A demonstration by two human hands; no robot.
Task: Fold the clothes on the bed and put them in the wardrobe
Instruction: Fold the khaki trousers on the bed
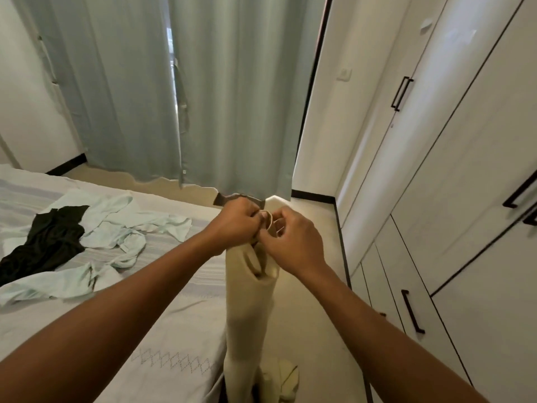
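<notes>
A cream garment [250, 309] (hanging right of the bed [162, 330]) is being gripped at its top by the left hand [239, 218], pinched by the right hand [293, 237].

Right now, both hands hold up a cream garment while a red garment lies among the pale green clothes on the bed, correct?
Not quite: the head view shows a black garment, not red, among the pale green clothes on the bed. Left hand and right hand hold up the cream garment.
</notes>
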